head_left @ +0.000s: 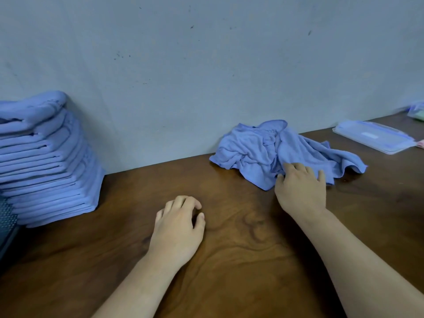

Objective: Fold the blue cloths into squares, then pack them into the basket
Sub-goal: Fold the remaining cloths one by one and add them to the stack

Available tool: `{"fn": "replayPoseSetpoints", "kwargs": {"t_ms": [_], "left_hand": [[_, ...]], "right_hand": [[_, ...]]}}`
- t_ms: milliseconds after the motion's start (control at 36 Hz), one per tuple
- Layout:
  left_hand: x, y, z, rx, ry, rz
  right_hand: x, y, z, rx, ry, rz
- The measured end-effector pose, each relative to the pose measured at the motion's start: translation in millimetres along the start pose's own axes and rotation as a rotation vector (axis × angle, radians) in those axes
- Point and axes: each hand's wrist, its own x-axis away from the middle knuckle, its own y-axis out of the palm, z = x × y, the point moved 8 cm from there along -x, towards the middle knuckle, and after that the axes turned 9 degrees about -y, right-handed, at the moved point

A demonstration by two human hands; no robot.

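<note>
1. Fingers of the left hand (pixel 179 226) are loosely curled and close together, holding nothing; the hand rests on the wooden table (pixel 241 260).
2. Fingers of the right hand (pixel 300 189) are spread and lie on the near edge of a crumpled blue cloth (pixel 259 152), the thumb just beside that edge. No fold is plainly pinched.
3. That cloth lies in a loose heap on the table, its far side by the wall (pixel 206 65).
4. At the left, a tall stack of folded blue cloths (pixel 48 161) stands on the table, well apart from both hands.
5. Beside the stack's foot, a dark meshed thing (pixel 8 216) is mostly cut off.
6. Far right, a flat clear plastic lid (pixel 374 138) lies on the table, near the heap but apart from it.
</note>
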Motion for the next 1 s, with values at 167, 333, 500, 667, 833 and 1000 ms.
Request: {"fn": "replayPoseSetpoints", "kwargs": {"t_ms": [167, 333, 500, 667, 833, 1000], "left_hand": [[-1, -5, 3, 0.058, -0.001, 0.019], [3, -14, 5, 0.251, 0.030, 0.046], [14, -7, 20, 0.346, 0.197, -0.098], [17, 4, 32, 0.100, 0.338, -0.111], [14, 5, 29, 0.088, 0.341, -0.057], [16, -10, 29, 0.231, 0.321, 0.032]], "right_hand": [[19, -42, -59, -0.265, -0.238, 0.092], [50, -32, -110, -0.853, -0.349, -0.259], [39, -31, -93, -0.948, -0.254, -0.197], [27, -10, -60, -0.158, -0.336, -0.193], [18, -8, -62, -0.200, -0.309, -0.120], [22, -28, -70, -0.110, -0.398, 0.138]]}}
